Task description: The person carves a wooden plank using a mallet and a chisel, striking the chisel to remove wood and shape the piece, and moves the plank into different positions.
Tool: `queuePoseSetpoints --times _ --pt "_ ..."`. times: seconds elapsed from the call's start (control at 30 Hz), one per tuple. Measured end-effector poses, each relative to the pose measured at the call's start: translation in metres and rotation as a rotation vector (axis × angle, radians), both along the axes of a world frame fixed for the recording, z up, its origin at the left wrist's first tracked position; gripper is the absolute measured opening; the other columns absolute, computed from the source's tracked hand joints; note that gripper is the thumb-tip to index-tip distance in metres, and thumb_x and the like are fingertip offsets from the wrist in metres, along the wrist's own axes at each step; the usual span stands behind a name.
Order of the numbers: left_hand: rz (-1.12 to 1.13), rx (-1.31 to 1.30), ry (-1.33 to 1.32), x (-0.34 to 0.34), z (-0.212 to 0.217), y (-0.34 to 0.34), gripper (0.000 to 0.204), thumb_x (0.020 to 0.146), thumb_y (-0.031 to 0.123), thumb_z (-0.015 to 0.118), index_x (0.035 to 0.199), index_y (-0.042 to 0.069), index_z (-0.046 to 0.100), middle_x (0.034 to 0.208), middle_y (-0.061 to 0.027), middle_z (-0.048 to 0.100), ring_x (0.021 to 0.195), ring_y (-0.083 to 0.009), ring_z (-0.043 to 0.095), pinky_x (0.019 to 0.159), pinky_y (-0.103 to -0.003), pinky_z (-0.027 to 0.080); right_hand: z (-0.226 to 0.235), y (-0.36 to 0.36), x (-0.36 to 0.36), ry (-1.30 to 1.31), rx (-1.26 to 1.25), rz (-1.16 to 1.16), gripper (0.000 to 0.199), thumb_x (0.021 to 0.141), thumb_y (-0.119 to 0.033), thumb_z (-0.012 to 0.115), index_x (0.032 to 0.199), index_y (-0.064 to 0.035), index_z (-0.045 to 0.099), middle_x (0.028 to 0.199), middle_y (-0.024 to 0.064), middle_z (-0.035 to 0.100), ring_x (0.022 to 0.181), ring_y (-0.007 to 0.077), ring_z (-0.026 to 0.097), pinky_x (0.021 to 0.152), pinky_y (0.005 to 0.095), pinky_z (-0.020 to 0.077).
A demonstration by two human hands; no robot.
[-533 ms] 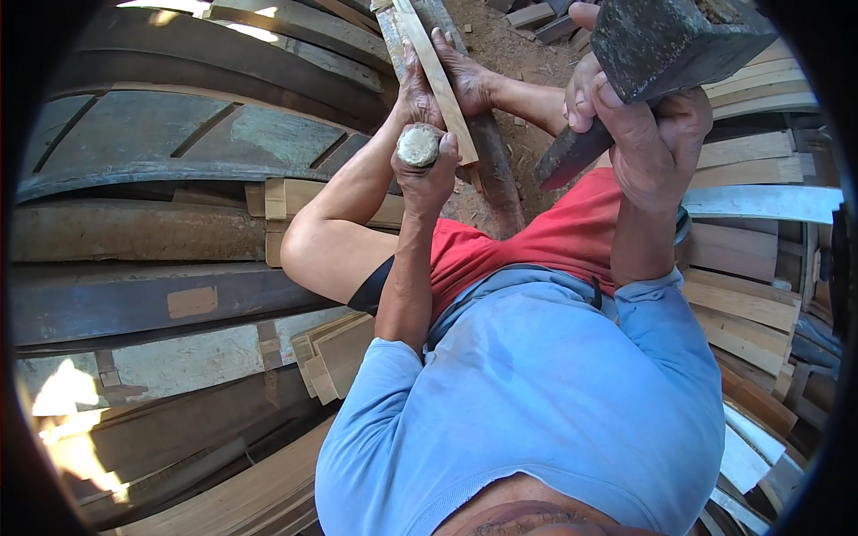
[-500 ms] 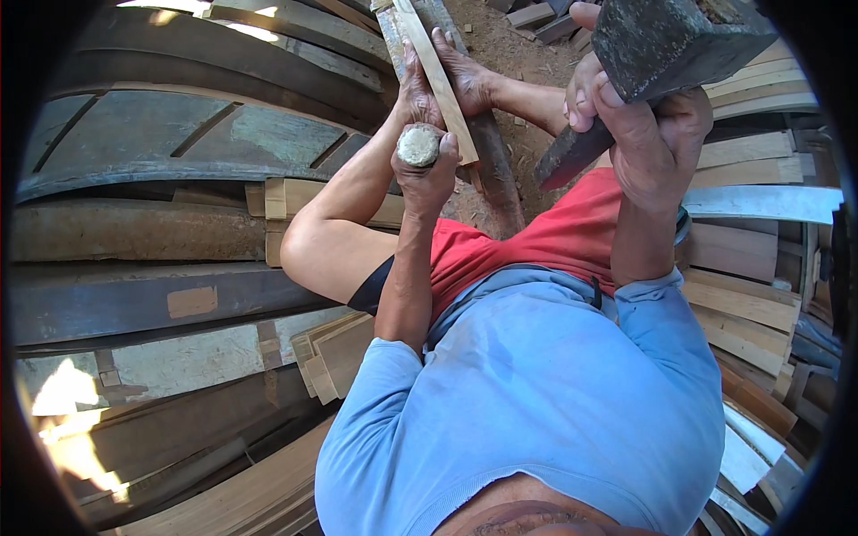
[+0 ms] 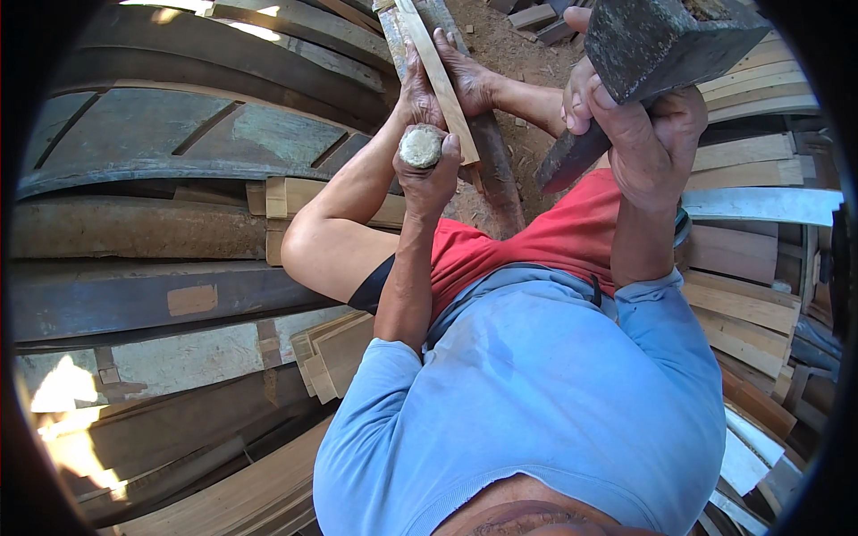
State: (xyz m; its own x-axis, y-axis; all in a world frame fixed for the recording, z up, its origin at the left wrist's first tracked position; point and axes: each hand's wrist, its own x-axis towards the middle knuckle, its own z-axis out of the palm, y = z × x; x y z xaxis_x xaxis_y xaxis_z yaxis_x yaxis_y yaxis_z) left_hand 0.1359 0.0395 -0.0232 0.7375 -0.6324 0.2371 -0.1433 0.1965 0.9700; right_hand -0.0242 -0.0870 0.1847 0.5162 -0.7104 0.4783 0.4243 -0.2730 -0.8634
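Note:
My left hand (image 3: 429, 185) is closed around an upright chisel, whose pale, battered round handle end (image 3: 421, 146) faces up; its blade is hidden below the fist. Close beside that fist, a narrow light wooden strip (image 3: 439, 79) runs away from me between my bare feet. It lies on a worn beam (image 3: 494, 156). At the upper right, my right hand (image 3: 645, 147) grips a dark wooden mallet (image 3: 666, 45). The mallet's blocky head is raised near the view, and its thick handle sticks out past my fingers toward the lower left, apart from the chisel.
Long weathered boards (image 3: 134, 228) are stacked along my left, with short light wood pieces (image 3: 331, 353) by my left thigh. More planks (image 3: 742, 326) and a pale curved strip (image 3: 769, 204) lie on my right. Wood chips dot the dirt floor (image 3: 527, 67).
The mallet has shifted slightly to the left with my right hand. My left hand and the chisel have barely moved, and the wooden strip stays in place.

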Motion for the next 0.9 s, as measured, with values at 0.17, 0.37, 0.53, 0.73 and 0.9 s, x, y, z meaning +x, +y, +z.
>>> queuePoseSetpoints --times 0.17,0.37,0.53,0.73,0.9 --pt "-0.015 0.002 0.011 -0.002 0.010 -0.003 0.007 0.095 0.007 0.066 0.088 0.006 0.063 0.070 -0.0004 0.064 0.063 -0.0075 0.061 0.058 -0.024 0.050 -0.061 -0.047 0.007 -0.150 -0.205 0.157 0.026 0.088 -0.018 0.076 0.096 0.0047 0.066 0.075 0.0060 0.065 0.062 0.0126 0.061 0.057 0.0262 0.0492" --pt "0.023 0.027 0.006 -0.006 0.007 -0.003 0.007 0.093 0.005 0.069 0.087 0.005 0.064 0.074 0.0000 0.065 0.067 -0.0070 0.061 0.062 -0.025 0.051 0.005 -0.003 -0.002 0.059 -0.279 0.022 0.023 0.089 -0.017 0.076 0.097 0.0032 0.067 0.078 0.0058 0.067 0.065 0.0128 0.062 0.059 0.0264 0.0500" --pt "-0.013 0.046 -0.064 -0.005 -0.002 -0.006 0.009 0.089 0.006 0.073 0.090 0.002 0.065 0.080 0.0001 0.065 0.073 -0.0082 0.060 0.067 -0.027 0.051 -0.012 0.000 0.017 0.369 -0.652 0.054 0.021 0.087 -0.020 0.072 0.096 -0.0022 0.068 0.082 0.0139 0.073 0.072 0.0276 0.071 0.070 0.0384 0.0563" --pt "0.128 0.081 -0.675 -0.005 -0.017 -0.027 0.039 0.080 0.009 0.080 0.115 0.000 0.065 0.103 -0.0073 0.073 0.091 -0.0158 0.067 0.082 -0.033 0.055 -0.073 -0.012 0.023 1.094 -0.962 0.303 0.034 0.085 -0.021 0.068 0.112 0.0001 0.066 0.088 0.0227 0.073 0.086 0.0369 0.073 0.083 0.0460 0.0584" --pt "-0.045 -0.037 -0.028 0.013 -0.039 0.000 0.034 0.088 0.005 0.073 0.120 0.004 0.061 0.102 -0.0073 0.070 0.084 -0.0159 0.066 0.070 -0.032 0.056 -0.061 -0.002 0.008 0.731 -0.576 0.277 0.031 0.086 -0.021 0.070 0.105 0.0032 0.068 0.093 0.0249 0.071 0.087 0.0400 0.070 0.080 0.0445 0.0551"
